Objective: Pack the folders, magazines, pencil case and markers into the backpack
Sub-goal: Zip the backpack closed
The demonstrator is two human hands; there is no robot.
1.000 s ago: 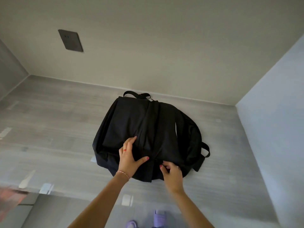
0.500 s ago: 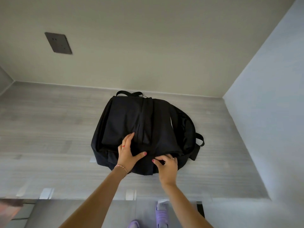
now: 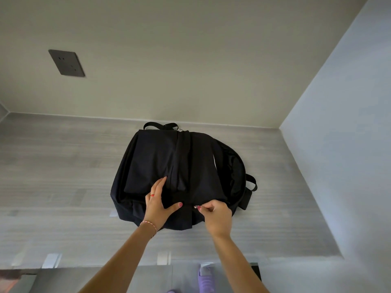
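right hand (image 3: 219, 218) shifted right along seam, fingers pinching zipper pull (image 3: 197, 207) | left hand (image 3: 157, 205) flat | one backpack (image 3: 169, 166)

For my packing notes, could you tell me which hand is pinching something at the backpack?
The right hand; its fingers pinch the backpack's near edge, while the left hand lies flat.

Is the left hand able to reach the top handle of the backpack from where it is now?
Probably yes. The left hand rests flat on the backpack, and nothing lies between it and the top handle at the far edge.
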